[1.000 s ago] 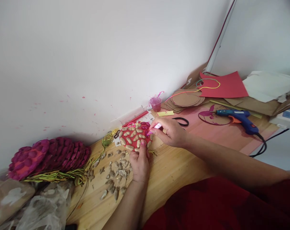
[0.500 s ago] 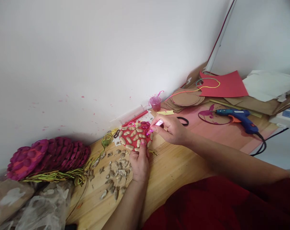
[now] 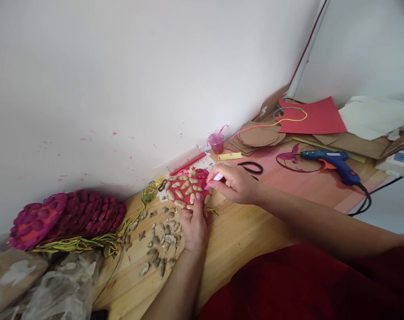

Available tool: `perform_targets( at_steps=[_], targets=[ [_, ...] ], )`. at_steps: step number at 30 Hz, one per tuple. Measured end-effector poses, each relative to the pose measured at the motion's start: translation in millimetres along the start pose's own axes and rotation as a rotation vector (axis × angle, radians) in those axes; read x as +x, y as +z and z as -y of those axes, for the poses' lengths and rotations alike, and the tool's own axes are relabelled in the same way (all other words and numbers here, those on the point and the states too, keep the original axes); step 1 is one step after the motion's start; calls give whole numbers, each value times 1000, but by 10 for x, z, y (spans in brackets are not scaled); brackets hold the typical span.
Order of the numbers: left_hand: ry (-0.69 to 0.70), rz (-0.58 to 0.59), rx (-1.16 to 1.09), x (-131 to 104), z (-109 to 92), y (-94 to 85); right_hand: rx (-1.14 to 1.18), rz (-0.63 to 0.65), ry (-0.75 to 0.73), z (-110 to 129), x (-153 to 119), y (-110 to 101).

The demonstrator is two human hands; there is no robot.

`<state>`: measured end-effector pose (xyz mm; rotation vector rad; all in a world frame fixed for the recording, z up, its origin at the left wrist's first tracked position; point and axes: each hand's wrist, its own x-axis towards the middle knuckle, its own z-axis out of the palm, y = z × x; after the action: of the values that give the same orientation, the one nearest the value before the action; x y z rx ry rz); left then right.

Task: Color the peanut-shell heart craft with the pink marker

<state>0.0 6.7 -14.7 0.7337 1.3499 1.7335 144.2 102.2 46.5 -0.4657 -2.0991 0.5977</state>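
My left hand [image 3: 194, 226] grips the lower edge of a round red disc [image 3: 172, 202], thumb on top. Whole peanuts [image 3: 179, 194] cover most of its face, and several near the upper right are painted magenta. My right hand [image 3: 233, 183] is closed around a white-handled paintbrush [image 3: 218, 177] at the disc's right side. The brush's tip is hidden by my fingers. Behind the disc stands a clear cup of pink paint [image 3: 216, 145]. Loose peanuts and shells [image 3: 168, 240] lie on the table left of my left wrist.
Magenta-painted discs [image 3: 85, 213] with green-yellow cords [image 3: 82, 243] lean at the left, above plastic bags [image 3: 62, 284]. Black-handled scissors [image 3: 252, 167], cardboard discs [image 3: 258, 134], red sheet [image 3: 313, 116] and blue glue gun [image 3: 335, 162] are to the right. A paint-spattered wall borders the table [image 3: 235, 249].
My right hand has turned and shifted slightly lower, so the brush handle tilts differently and shows less. More of the scissors' handle is visible. My left hand still holds the disc.
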Motion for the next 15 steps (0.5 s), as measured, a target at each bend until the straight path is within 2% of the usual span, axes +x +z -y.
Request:
perform_targets(
  at_steps=[15],
  targets=[
    [-70, -69, -134, 6, -85, 40, 39, -9, 16, -44, -8, -16]
  ],
)
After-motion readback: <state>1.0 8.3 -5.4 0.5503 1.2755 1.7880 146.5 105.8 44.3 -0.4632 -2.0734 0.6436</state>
